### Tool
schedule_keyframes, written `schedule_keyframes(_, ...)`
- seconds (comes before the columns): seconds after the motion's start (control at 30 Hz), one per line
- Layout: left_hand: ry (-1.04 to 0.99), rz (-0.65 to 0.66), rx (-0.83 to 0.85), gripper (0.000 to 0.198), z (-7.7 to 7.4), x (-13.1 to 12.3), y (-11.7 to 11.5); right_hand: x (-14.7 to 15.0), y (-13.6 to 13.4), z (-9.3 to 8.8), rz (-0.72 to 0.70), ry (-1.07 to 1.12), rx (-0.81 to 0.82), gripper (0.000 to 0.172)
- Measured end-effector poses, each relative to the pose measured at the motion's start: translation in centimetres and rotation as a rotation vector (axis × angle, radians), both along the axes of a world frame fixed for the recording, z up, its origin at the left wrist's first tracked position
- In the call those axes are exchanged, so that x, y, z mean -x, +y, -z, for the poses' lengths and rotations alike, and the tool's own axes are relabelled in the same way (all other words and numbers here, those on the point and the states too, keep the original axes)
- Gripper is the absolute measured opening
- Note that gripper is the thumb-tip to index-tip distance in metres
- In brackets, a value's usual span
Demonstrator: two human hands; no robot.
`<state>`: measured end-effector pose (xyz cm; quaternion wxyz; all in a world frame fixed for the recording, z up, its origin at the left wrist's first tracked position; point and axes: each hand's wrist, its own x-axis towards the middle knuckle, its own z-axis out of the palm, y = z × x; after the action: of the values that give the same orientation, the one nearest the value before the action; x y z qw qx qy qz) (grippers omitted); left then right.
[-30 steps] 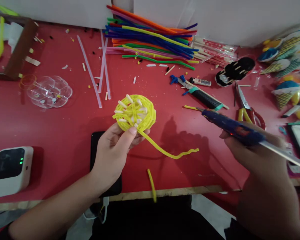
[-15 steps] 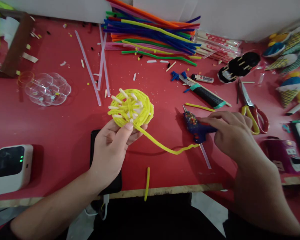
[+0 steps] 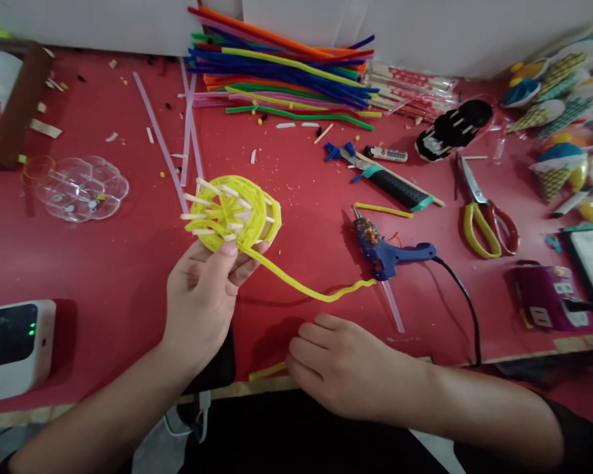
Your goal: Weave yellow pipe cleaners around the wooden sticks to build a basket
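My left hand (image 3: 202, 303) is closed on a small round piece (image 3: 250, 197) of yellow pipe cleaner wound around short wooden sticks, with a pale base at one side. A loose yellow pipe cleaner tail (image 3: 301, 288) runs from under my thumb to the hot glue gun. My right hand (image 3: 333, 362) is curled low at the table's front edge, its fingertips closed on a short yellow pipe cleaner (image 3: 268, 372); its far end is hidden by the fingers. The blue glue gun (image 3: 388, 253) lies on the table, a clear glue stick (image 3: 393, 306) sticking out of it.
Coloured pipe cleaners (image 3: 286, 72) are piled at the back. Scissors (image 3: 489, 227), a utility knife (image 3: 398, 187) and a black stick figure (image 3: 452, 131) lie to the right. A white device (image 3: 17, 349) stands at left; a black cord (image 3: 467, 299) trails off the front edge.
My right hand has left the glue gun and come down left to the short yellow pipe cleaner, which now lies at a different angle. The wound piece is tilted slightly more in my left hand.
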<state>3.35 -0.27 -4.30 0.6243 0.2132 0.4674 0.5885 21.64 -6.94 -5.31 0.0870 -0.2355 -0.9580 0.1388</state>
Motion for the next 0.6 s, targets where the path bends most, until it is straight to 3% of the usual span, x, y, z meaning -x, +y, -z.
schedule_keyframes(0.13,0.019,-0.018,-0.002,0.011,0.0,0.1,-0.1,-1.1,0.9,-1.5,-0.054,0.079,0.010,0.028)
schedule_keyframes(0.23,0.004,-0.021,0.005,0.015,-0.2,0.2,0.0,-3.8,3.3,-3.3,-0.016,0.216,0.002,0.033)
schedule_keyframes(0.27,-0.003,-0.023,0.004,0.016,-0.2,0.3,0.1,-5.1,4.4,-3.5,0.066,0.272,-0.097,0.030)
schedule_keyframes(0.33,-0.016,-0.027,-0.001,0.017,-0.3,0.3,0.1,-8.1,7.0,-3.2,0.509,0.175,-0.291,0.014)
schedule_keyframes(0.37,-0.021,-0.030,-0.008,0.017,-0.3,0.3,0.1,-9.6,8.2,-2.7,0.742,0.087,-0.323,0.012)
schedule_keyframes(0.4,-0.024,-0.030,-0.011,0.016,-0.3,0.4,0.1,-11.0,9.2,-2.0,0.882,0.017,-0.328,0.013)
schedule_keyframes(0.43,-0.023,-0.026,-0.013,0.015,-0.2,0.4,0.1,-12.2,9.9,-1.4,0.960,-0.060,-0.282,0.015)
schedule_keyframes(0.5,-0.012,-0.020,-0.013,0.012,-0.1,0.4,0.0,-13.7,10.3,-0.4,0.979,-0.093,-0.242,0.021)
schedule_keyframes(0.6,0.015,-0.021,-0.006,0.009,0.0,0.5,0.0,-14.0,7.9,-0.1,0.966,-0.063,-0.255,0.033)
